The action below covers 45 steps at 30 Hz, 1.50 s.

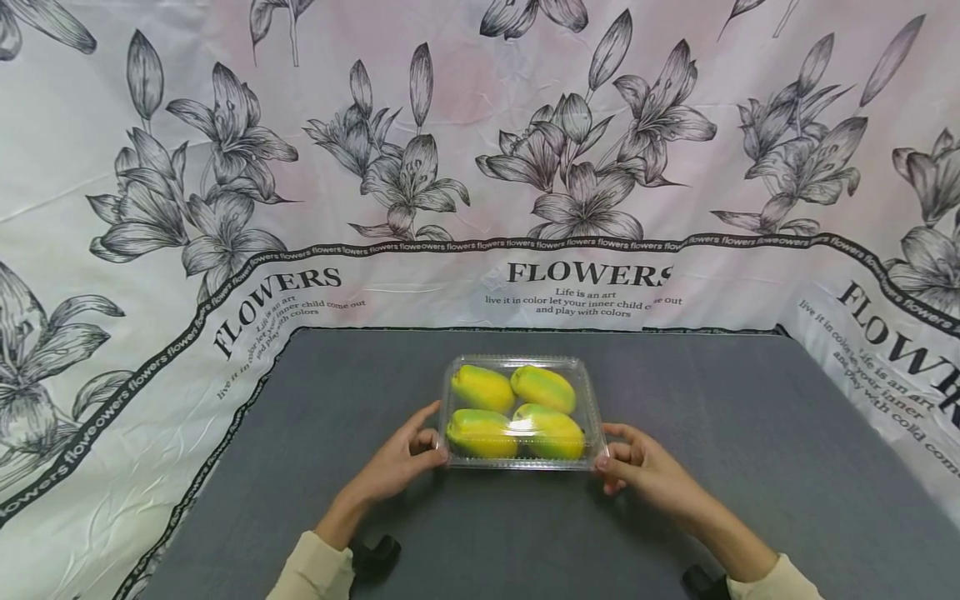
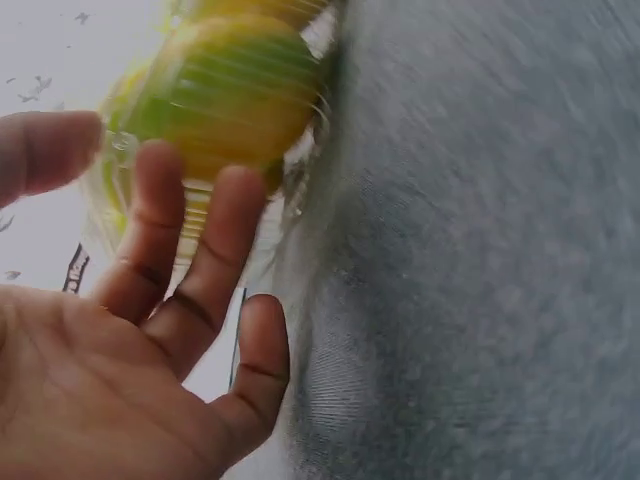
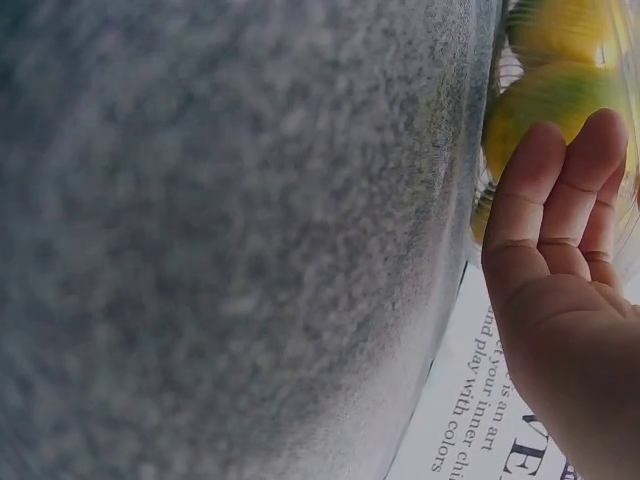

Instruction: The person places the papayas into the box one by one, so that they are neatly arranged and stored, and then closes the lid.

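Note:
A clear plastic clamshell box point(image 1: 517, 464) with a ridged rim sits on the grey table, its lid down. Inside lie several yellow-green fruits point(image 1: 480, 435), mango- or papaya-like, in two rows. My left hand point(image 1: 396, 460) holds the box at its near left corner, thumb at the front and index finger along the side. At the near right corner my right hand point(image 1: 651, 473) grips it in much the same way. In the left wrist view the thumb point(image 2: 60, 150) and fingertips reach the box wall. The right wrist view shows fingers point(image 3: 525, 190) against the box side.
A grey table point(image 1: 525, 542) spreads around the box. White cloth point(image 1: 420, 292) printed with flowers and lettering rises behind it and along both sides. Cream sleeves point(image 1: 315, 567) and dark wrist straps point(image 1: 377, 557) show at the near edge.

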Available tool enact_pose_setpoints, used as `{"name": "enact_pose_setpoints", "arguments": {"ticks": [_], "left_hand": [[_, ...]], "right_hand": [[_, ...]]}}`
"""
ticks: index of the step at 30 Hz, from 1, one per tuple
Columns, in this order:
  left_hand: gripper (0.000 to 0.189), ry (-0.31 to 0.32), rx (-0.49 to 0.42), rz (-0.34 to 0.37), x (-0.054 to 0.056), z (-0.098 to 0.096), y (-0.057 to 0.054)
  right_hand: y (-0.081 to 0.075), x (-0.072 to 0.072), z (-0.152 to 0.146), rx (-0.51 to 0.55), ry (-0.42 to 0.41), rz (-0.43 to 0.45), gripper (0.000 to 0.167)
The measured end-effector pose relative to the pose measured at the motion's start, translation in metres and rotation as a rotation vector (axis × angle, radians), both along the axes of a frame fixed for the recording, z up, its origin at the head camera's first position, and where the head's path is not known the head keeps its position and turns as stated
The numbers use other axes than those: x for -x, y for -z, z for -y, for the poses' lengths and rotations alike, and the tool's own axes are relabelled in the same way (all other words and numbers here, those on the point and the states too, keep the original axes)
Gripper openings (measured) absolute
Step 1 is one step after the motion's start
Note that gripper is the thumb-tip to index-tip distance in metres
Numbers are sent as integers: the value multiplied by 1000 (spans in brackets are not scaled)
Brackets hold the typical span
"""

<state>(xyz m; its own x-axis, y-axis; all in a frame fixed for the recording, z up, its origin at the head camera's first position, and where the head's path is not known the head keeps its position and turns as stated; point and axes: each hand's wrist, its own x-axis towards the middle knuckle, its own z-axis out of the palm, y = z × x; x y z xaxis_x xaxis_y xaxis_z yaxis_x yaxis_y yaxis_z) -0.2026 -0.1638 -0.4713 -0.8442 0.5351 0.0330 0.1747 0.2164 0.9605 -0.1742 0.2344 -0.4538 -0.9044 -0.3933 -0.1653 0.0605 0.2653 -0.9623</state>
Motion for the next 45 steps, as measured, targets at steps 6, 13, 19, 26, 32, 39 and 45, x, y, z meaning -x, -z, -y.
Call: {"name": "enact_pose_setpoints", "arguments": {"ticks": [6, 13, 19, 26, 32, 39, 45], "left_hand": [[81, 0, -9, 102, 2, 0, 0], [76, -26, -18, 138, 3, -2, 0], [54, -107, 10, 223, 3, -4, -1], [27, -150, -18, 252, 1, -10, 2], [23, -223, -89, 271, -2, -19, 4], [22, -249, -130, 259, -2, -24, 7], [17, -256, -160, 285, -3, -27, 5]], "right_hand": [[1, 1, 0, 11, 28, 42, 66], [4, 1, -1, 92, 9, 77, 61], [6, 0, 0, 158, 24, 95, 39], [7, -2, 5, 205, 83, 129, 21], [5, -3, 10, 181, 162, 144, 22], [5, -3, 12, 195, 197, 139, 18], [4, -3, 12, 187, 196, 140, 22]]}}
